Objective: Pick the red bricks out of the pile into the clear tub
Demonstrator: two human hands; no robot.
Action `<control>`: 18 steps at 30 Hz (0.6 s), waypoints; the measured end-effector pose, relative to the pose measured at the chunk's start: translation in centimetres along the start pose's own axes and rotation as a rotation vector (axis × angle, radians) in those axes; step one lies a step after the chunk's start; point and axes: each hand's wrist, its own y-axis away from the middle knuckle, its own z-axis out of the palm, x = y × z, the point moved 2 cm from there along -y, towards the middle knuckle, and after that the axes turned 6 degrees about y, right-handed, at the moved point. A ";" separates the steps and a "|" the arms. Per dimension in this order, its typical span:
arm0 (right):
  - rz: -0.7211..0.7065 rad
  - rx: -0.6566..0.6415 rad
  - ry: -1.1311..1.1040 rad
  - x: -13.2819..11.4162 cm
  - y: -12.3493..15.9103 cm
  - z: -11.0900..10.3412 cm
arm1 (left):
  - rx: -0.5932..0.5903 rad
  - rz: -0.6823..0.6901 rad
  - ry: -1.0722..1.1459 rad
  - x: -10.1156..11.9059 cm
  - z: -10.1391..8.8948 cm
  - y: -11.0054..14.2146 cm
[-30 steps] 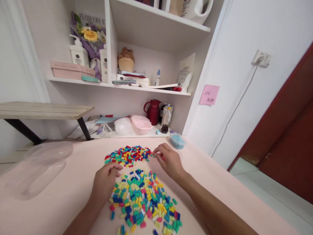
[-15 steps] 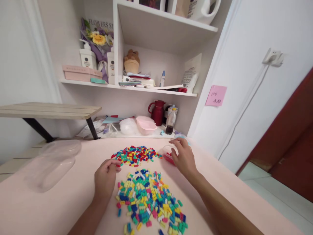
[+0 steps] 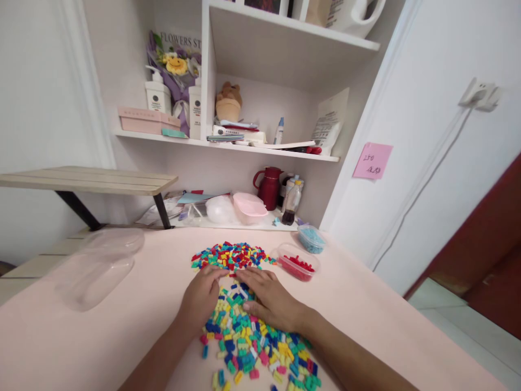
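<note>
Right hand shifted leftward from tub to beside left hand; both grips loosely spread, bricks beneath; likely picking, calls for fingertip pinch

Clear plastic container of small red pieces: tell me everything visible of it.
The clear, rounded plastic container has a rim and appears open at the top. It sits upright on the pale pink tabletop, holding small red plastic-looking pieces. It stands right of the far heap of small multicoloured bricks, in front of the clear container of light-blue pieces. Neither the left hand nor the right hand touches it.
</note>
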 end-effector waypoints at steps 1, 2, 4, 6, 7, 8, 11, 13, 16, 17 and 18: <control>0.004 0.021 -0.019 0.1 0.0 -0.1 | -0.015 0.018 -0.023 -0.1 0.1 0.0; 0.010 0.051 -0.049 0.2 0.0 -0.2 | -0.027 0.035 -0.048 -0.1 0.2 0.0; 0.026 0.114 -0.145 0.4 0.0 -0.3 | -0.045 0.055 -0.104 -0.2 0.4 0.1; 0.060 0.168 -0.245 0.8 -0.1 -0.3 | -0.055 0.060 -0.163 -0.3 0.6 0.2; 0.082 0.197 -0.268 0.9 -0.2 -0.2 | -0.057 0.061 -0.191 -0.3 0.6 0.2; 0.108 0.228 -0.263 1.1 -0.2 -0.1 | -0.057 0.061 -0.217 -0.3 0.7 0.2; 0.198 0.291 -0.131 1.5 -0.3 0.2 | -0.052 0.064 -0.268 -0.3 0.8 0.2; 0.215 0.245 -0.041 1.5 -0.4 0.5 | -0.049 0.072 -0.289 -0.2 0.9 0.1; 0.149 0.151 0.008 1.2 -0.5 0.5 | -0.050 0.082 -0.320 -0.2 0.9 0.1; 0.120 0.141 -0.004 1.1 -0.5 0.4 | -0.055 0.083 -0.330 -0.2 0.9 0.1; 0.095 0.145 -0.025 1.1 -0.5 0.3 | -0.062 0.084 -0.340 -0.2 0.9 0.1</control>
